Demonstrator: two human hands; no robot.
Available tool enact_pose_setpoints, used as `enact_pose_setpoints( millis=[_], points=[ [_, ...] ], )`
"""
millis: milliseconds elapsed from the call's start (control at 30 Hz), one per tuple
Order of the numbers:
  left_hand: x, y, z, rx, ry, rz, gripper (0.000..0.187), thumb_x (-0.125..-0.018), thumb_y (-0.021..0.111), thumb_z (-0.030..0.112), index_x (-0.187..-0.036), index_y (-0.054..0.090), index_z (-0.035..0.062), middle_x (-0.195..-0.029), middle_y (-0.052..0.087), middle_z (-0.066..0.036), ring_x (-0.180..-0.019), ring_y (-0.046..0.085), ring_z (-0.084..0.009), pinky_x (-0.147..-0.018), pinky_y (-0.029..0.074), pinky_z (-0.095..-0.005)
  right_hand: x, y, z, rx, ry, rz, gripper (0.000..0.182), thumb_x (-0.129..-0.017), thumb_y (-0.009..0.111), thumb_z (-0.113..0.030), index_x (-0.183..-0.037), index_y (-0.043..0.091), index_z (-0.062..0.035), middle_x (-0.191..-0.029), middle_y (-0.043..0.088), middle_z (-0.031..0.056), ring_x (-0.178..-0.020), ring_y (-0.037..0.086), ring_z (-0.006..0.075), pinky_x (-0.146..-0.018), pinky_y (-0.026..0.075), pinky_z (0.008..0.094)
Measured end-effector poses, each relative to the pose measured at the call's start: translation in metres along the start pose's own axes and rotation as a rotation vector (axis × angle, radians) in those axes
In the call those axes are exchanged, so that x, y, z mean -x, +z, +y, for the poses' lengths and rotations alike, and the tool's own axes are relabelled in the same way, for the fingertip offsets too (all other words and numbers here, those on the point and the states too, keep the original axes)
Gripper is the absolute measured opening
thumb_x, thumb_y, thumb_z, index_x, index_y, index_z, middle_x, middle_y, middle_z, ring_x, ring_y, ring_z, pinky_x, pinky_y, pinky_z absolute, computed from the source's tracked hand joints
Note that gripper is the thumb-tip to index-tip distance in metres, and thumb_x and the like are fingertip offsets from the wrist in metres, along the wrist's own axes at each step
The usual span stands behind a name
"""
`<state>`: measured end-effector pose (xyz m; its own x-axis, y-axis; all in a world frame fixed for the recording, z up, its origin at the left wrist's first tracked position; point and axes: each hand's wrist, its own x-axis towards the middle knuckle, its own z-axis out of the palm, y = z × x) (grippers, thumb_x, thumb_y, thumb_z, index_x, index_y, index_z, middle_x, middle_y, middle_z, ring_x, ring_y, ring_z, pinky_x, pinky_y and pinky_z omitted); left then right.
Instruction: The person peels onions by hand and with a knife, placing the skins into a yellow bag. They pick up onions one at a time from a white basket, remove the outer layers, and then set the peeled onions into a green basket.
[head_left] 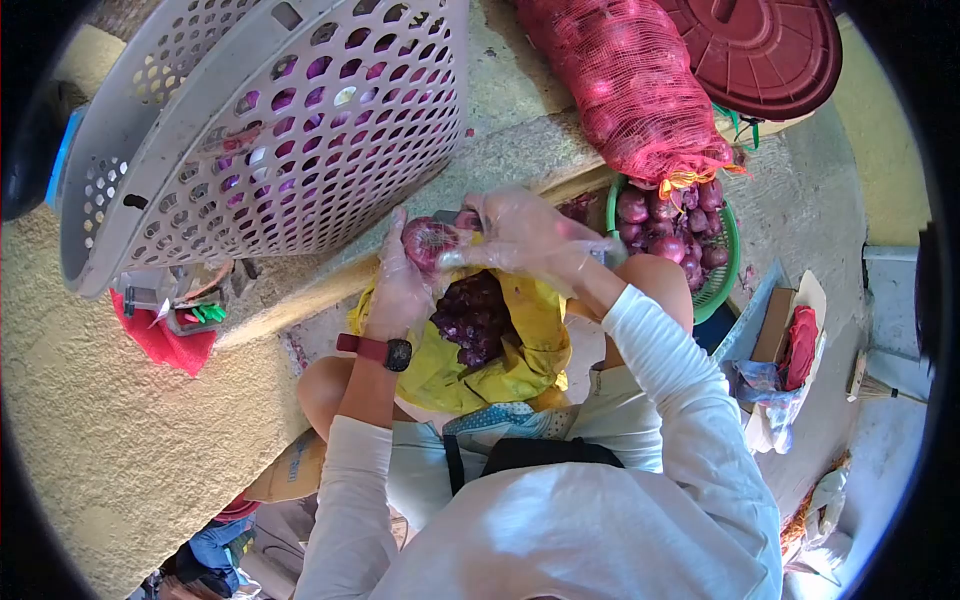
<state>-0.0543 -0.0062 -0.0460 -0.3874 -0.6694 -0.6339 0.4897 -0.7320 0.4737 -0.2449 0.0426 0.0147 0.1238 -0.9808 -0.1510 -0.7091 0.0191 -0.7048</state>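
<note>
My left hand point(400, 285), in a clear plastic glove with a dark watch on a red strap at the wrist, is closed around a red onion point(428, 246). Close against the onion's right side is my right hand point(525, 232), also gloved and slightly blurred. Its fingers are curled together at a small dark object point(466, 220) whose kind I cannot make out. Below both hands, between my knees, a yellow sack point(540, 345) gapes with dark onion skins point(475, 320) inside.
A large grey perforated basket point(300, 215) holding onions leans at the upper left on a concrete ledge point(290, 300). A red mesh sack of onions point(630, 80) lies beside a dark red lid point(765, 50). A green basket point(735, 265) of onions stands on the right.
</note>
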Motion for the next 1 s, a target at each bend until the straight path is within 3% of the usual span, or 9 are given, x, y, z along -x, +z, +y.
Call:
enact_pose_setpoints(
  millis=[100,200,300,400,500,733,800,900,1000],
  points=[
    [-0.004,-0.003,-0.002,0.031,-0.079,-0.063,0.051,-0.101,0.059,0.051,-0.111,0.064,0.0012,-0.103,0.072,-0.014,-0.094,0.071,-0.0253,-0.083,0.061,-0.0395,-0.003,0.011,0.004,0.009,-0.054,0.045,0.073,-0.068,0.080,-0.070,-0.095,0.070,-0.0036,-0.084,0.070,0.0213,-0.082,0.069,0.0412,-0.074,0.054,0.0492],
    [-0.008,-0.011,0.000,-0.047,-0.100,-0.206,0.054,-0.101,0.058,0.054,-0.110,0.066,0.0014,-0.104,0.073,-0.014,-0.093,0.072,-0.0259,-0.082,0.062,-0.0402,-0.005,0.012,0.005,0.065,-0.006,0.021,0.074,-0.065,0.081,-0.072,-0.094,0.070,-0.0041,-0.084,0.070,0.0209,-0.083,0.069,0.0406,-0.073,0.054,0.0492],
    [-0.004,-0.009,0.002,-0.026,-0.150,-0.223,0.054,-0.101,0.058,0.054,-0.113,0.065,0.0010,-0.105,0.073,-0.014,-0.092,0.072,-0.0258,-0.082,0.062,-0.0405,-0.006,0.010,0.002,0.098,0.022,0.021,0.075,-0.064,0.082,-0.072,-0.094,0.070,-0.0041,-0.084,0.070,0.0207,-0.083,0.070,0.0399,-0.072,0.054,0.0490],
    [0.000,0.001,-0.001,0.002,-0.116,-0.047,0.054,-0.102,0.057,0.053,-0.112,0.066,0.0007,-0.101,0.074,-0.014,-0.091,0.072,-0.0256,-0.083,0.062,-0.0401,-0.006,0.008,0.002,0.077,0.017,0.012,0.076,-0.064,0.081,-0.072,-0.094,0.070,-0.0036,-0.083,0.070,0.0208,-0.081,0.070,0.0399,-0.072,0.054,0.0484],
    [-0.002,-0.008,0.000,-0.025,-0.104,-0.147,0.053,-0.102,0.056,0.052,-0.112,0.067,0.0013,-0.100,0.074,-0.014,-0.090,0.072,-0.0255,-0.084,0.061,-0.0398,-0.008,0.012,0.006,0.091,-0.010,-0.002,0.074,-0.065,0.081,-0.072,-0.090,0.070,-0.0030,-0.079,0.069,0.0207,-0.077,0.069,0.0400,-0.070,0.054,0.0473],
    [0.007,-0.005,0.005,-0.068,-0.125,-0.089,0.046,-0.102,0.058,0.049,-0.108,0.067,0.0043,-0.098,0.074,-0.012,-0.089,0.072,-0.0254,-0.084,0.061,-0.0396,-0.006,0.017,0.002,0.032,-0.017,0.009,0.068,-0.068,0.081,-0.069,-0.084,0.072,-0.0042,-0.073,0.067,0.0209,-0.072,0.068,0.0414,-0.066,0.054,0.0473],
    [0.009,-0.003,0.005,-0.155,-0.133,0.034,0.041,-0.102,0.061,0.045,-0.106,0.067,0.0052,-0.097,0.074,-0.011,-0.088,0.072,-0.0248,-0.080,0.062,-0.0385,-0.007,0.022,0.007,0.160,-0.094,0.000,0.067,-0.066,0.081,-0.070,-0.085,0.073,-0.0058,-0.073,0.067,0.0211,-0.072,0.068,0.0415,-0.066,0.054,0.0481],
    [0.004,-0.012,0.003,-0.084,-0.216,-0.028,0.036,-0.102,0.062,0.040,-0.108,0.066,0.0050,-0.099,0.073,-0.011,-0.085,0.073,-0.0246,-0.075,0.063,-0.0377,-0.007,0.028,0.013,0.239,-0.157,0.083,0.069,-0.062,0.081,-0.072,-0.084,0.073,-0.0067,-0.072,0.067,0.0209,-0.072,0.068,0.0412,-0.066,0.055,0.0487],
    [0.011,-0.002,0.000,0.004,-0.213,0.004,0.033,-0.102,0.062,0.035,-0.113,0.064,0.0039,-0.105,0.072,-0.012,-0.090,0.073,-0.0241,-0.078,0.063,-0.0381,-0.007,0.017,0.014,0.221,-0.204,0.011,0.074,-0.059,0.080,-0.075,-0.085,0.073,-0.0067,-0.073,0.068,0.0201,-0.072,0.069,0.0410,-0.065,0.055,0.0494]
  ],
)
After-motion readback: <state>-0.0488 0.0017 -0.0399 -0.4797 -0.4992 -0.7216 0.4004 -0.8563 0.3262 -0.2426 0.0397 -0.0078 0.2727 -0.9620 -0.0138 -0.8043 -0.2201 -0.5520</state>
